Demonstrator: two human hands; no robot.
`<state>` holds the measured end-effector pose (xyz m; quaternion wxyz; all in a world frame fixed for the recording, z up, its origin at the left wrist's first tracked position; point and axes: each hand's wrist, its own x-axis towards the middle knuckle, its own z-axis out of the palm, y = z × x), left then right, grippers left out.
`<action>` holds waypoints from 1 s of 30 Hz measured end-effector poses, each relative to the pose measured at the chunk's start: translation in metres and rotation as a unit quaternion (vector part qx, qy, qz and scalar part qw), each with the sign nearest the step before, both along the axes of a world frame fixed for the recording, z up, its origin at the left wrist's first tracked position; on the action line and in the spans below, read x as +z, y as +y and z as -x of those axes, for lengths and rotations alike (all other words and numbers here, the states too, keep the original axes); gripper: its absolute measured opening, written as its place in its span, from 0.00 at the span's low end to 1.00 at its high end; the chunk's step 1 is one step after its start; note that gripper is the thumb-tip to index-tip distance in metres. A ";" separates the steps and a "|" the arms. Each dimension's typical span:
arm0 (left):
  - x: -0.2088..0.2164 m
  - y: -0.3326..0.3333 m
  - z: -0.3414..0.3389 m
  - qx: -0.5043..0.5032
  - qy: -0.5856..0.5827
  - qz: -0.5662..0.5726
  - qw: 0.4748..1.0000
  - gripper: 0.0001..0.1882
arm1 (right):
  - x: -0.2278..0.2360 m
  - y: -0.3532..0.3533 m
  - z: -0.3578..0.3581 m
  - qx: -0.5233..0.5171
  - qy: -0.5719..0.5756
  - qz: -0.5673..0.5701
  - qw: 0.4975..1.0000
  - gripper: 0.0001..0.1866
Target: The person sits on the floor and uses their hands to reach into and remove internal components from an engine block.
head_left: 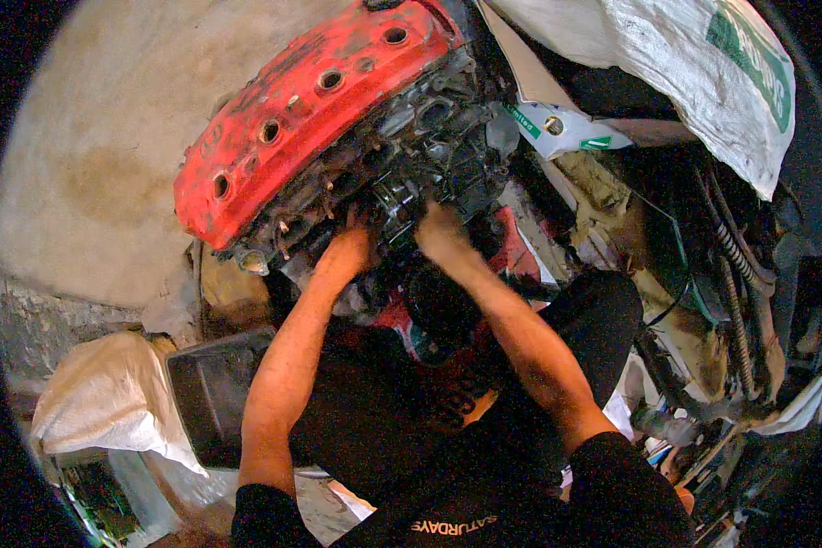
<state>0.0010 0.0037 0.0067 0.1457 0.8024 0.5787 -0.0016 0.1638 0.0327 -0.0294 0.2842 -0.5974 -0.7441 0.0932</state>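
An engine (pixel 429 128) with a red valve cover (pixel 292 114) lies in front of me, its cover slanting from lower left to upper right. Round holes run along the cover, and the dark metal side below it faces me. Against that side, below the middle of the cover, is my left hand (pixel 354 239); its fingers are hidden in shadow among the engine parts. My right hand (pixel 443 228) is a little to the right and smeared by motion. Between the two hands shows a shiny metal part (pixel 395 196). Whether either hand grips anything is hidden.
A white sack (pixel 703 73) hangs at the upper right. Hoses (pixel 735 256) and scrap parts clutter the right side. A black bin (pixel 215 393) and a pale sack (pixel 110 393) stand at lower left. A concrete floor (pixel 110 164) stretches behind the engine.
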 end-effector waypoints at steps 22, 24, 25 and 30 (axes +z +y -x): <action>0.001 0.004 0.000 -0.002 0.039 -0.051 0.998 0.25 | -0.004 0.013 -0.022 0.046 -0.037 0.107 0.992 0.21; -0.005 0.008 -0.005 0.010 0.029 -0.023 0.999 0.24 | -0.008 -0.004 0.004 0.054 -0.009 -0.034 0.998 0.26; -0.009 0.006 -0.001 0.023 0.025 0.009 0.999 0.24 | 0.009 0.002 0.002 0.095 -0.034 0.055 0.993 0.26; 0.011 -0.005 0.002 0.042 0.001 -0.022 0.999 0.24 | 0.061 0.003 -0.012 -0.060 0.162 0.185 0.967 0.20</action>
